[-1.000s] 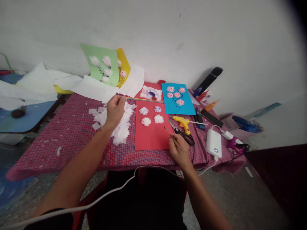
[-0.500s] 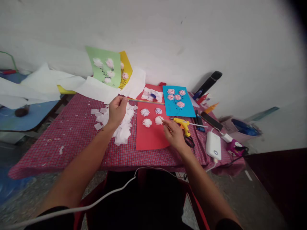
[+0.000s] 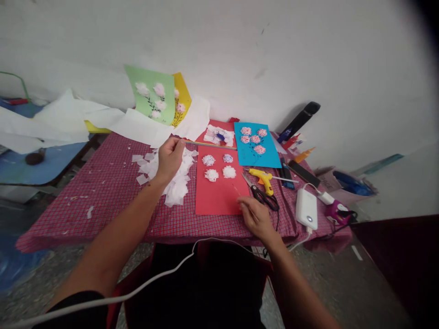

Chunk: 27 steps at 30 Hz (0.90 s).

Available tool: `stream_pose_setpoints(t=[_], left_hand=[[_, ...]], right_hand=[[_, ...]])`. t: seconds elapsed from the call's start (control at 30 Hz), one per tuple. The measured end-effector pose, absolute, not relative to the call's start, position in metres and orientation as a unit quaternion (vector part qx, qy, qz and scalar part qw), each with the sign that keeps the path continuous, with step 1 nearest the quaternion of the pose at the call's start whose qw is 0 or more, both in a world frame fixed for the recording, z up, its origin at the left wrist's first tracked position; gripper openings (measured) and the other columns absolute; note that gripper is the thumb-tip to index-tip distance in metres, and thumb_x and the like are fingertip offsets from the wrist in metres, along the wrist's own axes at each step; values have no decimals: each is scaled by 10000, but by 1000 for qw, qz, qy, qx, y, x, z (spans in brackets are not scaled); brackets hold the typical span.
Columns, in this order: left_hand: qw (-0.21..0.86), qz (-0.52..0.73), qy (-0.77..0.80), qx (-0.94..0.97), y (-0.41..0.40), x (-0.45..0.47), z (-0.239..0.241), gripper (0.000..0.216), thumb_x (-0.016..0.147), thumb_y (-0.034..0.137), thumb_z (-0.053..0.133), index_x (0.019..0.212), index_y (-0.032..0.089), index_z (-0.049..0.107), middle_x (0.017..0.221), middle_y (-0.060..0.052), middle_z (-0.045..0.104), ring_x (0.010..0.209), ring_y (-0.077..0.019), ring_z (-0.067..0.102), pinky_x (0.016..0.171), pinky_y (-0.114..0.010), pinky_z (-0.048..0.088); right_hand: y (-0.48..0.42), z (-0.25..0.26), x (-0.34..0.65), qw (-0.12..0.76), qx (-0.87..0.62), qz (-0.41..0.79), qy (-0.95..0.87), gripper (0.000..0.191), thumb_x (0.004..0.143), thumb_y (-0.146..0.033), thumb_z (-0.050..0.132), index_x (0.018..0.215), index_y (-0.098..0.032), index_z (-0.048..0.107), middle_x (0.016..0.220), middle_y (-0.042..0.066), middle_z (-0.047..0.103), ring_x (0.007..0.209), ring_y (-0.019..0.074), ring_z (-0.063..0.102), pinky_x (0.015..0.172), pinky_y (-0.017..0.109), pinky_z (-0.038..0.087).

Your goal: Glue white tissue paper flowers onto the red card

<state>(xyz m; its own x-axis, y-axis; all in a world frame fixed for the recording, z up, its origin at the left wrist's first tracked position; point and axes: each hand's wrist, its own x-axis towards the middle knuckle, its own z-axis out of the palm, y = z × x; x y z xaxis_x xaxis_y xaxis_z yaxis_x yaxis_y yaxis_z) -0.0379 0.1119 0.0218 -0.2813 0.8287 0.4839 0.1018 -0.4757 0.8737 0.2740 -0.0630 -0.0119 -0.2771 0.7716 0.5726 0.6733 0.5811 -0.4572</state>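
My left hand (image 3: 170, 158) hangs over a heap of white tissue squares (image 3: 176, 189), fingertips pinched, with nothing clearly visible between them. Just beyond them, a thin striped stick (image 3: 211, 145) lies across the table. My right hand (image 3: 256, 218) rests at the lower right corner of a red paper sheet (image 3: 216, 201), gripping a thin wooden stick (image 3: 237, 190), which is blurred. Four white tissue flowers (image 3: 219, 165) sit on the sheet. Black-handled scissors (image 3: 261, 199) lie just beyond my right hand, and a yellow glue gun (image 3: 262, 179) lies beyond them.
A checked red tablecloth (image 3: 103, 201) covers the table, with tissue scraps on it. A blue flower card (image 3: 257, 144) and a green one (image 3: 152, 96) stand toward the wall. A white power bank (image 3: 307, 209) and cable lie at the right; a white cable crosses my lap.
My right hand has moved back from beside the flowers toward the near right corner of the red sheet, uncovering the scissors. My left hand has barely moved.
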Motion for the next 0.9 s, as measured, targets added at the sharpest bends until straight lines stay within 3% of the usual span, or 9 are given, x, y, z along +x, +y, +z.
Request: stream_pose_setpoints(t=[0.4, 0.67, 0.9], left_hand=[[252, 662, 445, 548, 111, -35, 24, 240, 949, 334, 613, 741, 230, 552, 573, 44, 425, 532, -114, 425, 487, -251, 347], [255, 672, 443, 536, 113, -35, 23, 234, 938, 317, 621, 731, 228, 560, 580, 36, 441, 539, -115, 433, 487, -257, 349], [252, 669, 443, 541, 112, -35, 23, 223, 941, 324, 618, 744, 233, 569, 565, 34, 432, 530, -119, 427, 478, -262, 337]], right_hand=[[-70, -22, 273, 388, -451, 61, -801, 267, 978, -136, 573, 1215, -234, 649, 1054, 85, 782, 922, 217, 758, 830, 380, 611], [-73, -17, 273, 395, -418, 56, -816, 238, 941, -114, 600, 1139, -235, 657, 869, 34, 755, 743, 185, 719, 712, 339, 569], [-75, -17, 274, 399, -425, 51, -811, 235, 937, -118, 601, 1131, -243, 646, 865, 36, 761, 740, 187, 730, 712, 342, 586]])
